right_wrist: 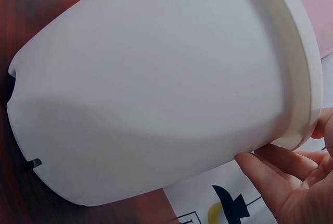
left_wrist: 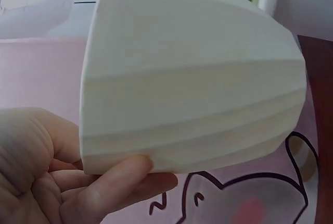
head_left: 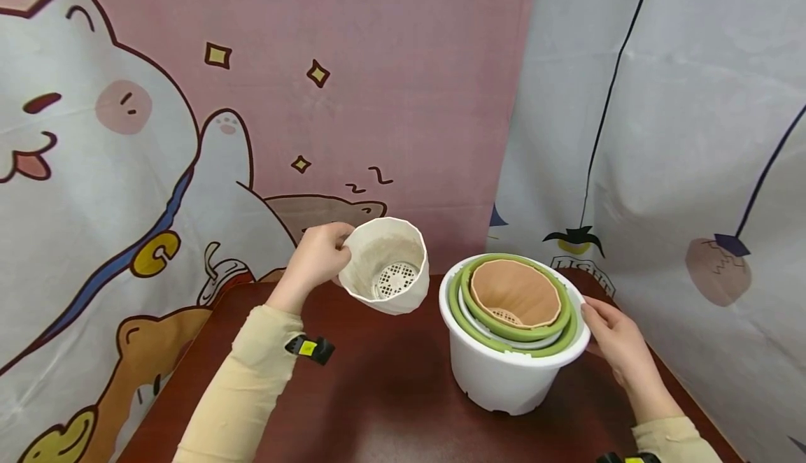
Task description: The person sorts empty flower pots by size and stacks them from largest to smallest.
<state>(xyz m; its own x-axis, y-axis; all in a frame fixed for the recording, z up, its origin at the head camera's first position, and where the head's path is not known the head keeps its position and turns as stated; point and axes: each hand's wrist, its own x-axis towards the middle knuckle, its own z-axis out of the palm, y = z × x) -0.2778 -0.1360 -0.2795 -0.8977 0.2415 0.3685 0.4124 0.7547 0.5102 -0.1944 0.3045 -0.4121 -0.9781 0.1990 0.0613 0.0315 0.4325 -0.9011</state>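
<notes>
In the head view my left hand (head_left: 319,259) pinches the rim of a cream faceted flowerpot (head_left: 412,298), held tilted above the table with its mouth toward me and its perforated base showing inside. The left wrist view shows thumb and fingers on either side of that pot's wall (left_wrist: 192,78). My right hand (head_left: 617,344) grips the right rim of a large white flowerpot (head_left: 504,379), which stands on the table. Nested inside it are green-rimmed pots (head_left: 567,326), a white rim between them, and a terracotta-coloured faceted pot (head_left: 516,288) innermost.
The dark reddish-brown table (head_left: 378,393) lies beneath the pots. A pink cartoon curtain (head_left: 390,85) hangs behind it, and a pale grey-white curtain (head_left: 693,134) closes off the right side.
</notes>
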